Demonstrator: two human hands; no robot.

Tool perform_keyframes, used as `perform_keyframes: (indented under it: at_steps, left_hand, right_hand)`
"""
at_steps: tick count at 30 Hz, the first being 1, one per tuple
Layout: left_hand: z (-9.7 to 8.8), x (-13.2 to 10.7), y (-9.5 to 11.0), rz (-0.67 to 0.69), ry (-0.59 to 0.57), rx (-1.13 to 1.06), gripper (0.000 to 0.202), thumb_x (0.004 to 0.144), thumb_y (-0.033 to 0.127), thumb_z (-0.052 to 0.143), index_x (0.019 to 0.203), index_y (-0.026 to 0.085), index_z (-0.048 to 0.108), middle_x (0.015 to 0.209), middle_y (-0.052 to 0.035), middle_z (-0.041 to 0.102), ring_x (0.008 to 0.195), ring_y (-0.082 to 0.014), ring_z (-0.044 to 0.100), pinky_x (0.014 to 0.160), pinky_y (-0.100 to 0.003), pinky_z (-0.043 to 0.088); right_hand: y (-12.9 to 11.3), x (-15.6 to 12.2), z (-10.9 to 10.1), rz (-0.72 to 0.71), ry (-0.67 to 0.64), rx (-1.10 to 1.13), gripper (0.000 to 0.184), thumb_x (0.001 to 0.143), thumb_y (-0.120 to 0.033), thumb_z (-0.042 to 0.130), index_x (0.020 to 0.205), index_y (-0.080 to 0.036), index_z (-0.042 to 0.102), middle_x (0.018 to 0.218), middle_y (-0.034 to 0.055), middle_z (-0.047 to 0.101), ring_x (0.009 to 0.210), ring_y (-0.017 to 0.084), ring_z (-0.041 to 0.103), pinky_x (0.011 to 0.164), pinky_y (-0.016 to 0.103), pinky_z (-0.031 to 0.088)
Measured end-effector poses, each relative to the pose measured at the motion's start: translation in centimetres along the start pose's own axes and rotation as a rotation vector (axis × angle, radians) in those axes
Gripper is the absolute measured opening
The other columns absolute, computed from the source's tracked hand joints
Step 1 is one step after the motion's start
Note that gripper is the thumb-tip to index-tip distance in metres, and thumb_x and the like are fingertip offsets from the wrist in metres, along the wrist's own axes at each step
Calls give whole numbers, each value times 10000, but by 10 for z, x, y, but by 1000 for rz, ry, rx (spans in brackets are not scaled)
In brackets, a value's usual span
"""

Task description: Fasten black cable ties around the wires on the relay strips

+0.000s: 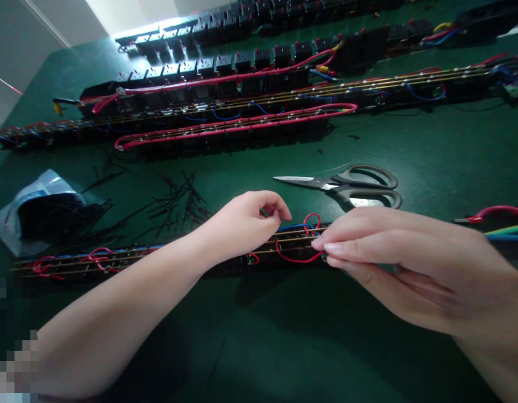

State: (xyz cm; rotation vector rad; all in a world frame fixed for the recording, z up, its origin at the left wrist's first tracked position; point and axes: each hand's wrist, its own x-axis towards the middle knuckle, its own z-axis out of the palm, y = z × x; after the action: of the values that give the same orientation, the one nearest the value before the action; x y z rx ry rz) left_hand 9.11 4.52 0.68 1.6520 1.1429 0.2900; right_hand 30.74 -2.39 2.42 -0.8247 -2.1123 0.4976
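Observation:
A long black power strip assembly (116, 260) with brass rails and red and blue wires lies across the green table in front of me. My left hand (242, 224) rests over its middle with fingers curled in a pinch at a looped red wire (311, 219). My right hand (410, 263) comes in from the right, fingers pressed together, its fingertips pinching at the red wire loop (295, 259) on the strip. What exactly each hand grips is partly hidden.
Grey-handled scissors (351, 186) lie just behind my hands. Loose black cable ties (179, 198) are scattered at left, beside a plastic bag of ties (41, 210). Several more wired power strips (242, 120) lie in rows at the back. Another wired piece (498, 215) sits at the right edge.

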Motion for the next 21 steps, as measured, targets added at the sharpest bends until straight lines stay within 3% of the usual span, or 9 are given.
perform_keyframes:
  at_steps: [3, 12, 21]
  left_hand:
    - [0, 1, 0, 13, 3, 4, 254, 749, 99, 500, 847, 196, 714, 830, 14, 695, 725, -132, 605, 672, -260, 458]
    - [-1, 2, -4, 44, -2, 23, 270, 754, 110, 491, 856, 205, 722, 854, 15, 717, 780, -151, 643, 715, -273, 485]
    - [-2, -1, 3, 47, -76, 110, 337, 781, 123, 458, 850, 243, 766, 860, 49, 775, 834, -159, 691, 732, -255, 497]
  right_hand:
    - [-1, -1, 0, 38, -2, -10, 285, 879, -76, 691, 1050, -304, 699, 969, 10, 792, 829, 173, 766, 727, 276, 649]
    - [11, 6, 14, -142, -126, -121, 159, 932, -117, 648, 961, -265, 699, 901, 19, 800, 784, 171, 747, 733, 295, 634]
    - [16, 6, 18, -187, -160, -201, 154, 937, -135, 648, 968, -253, 741, 942, 23, 812, 832, 194, 737, 761, 331, 627]
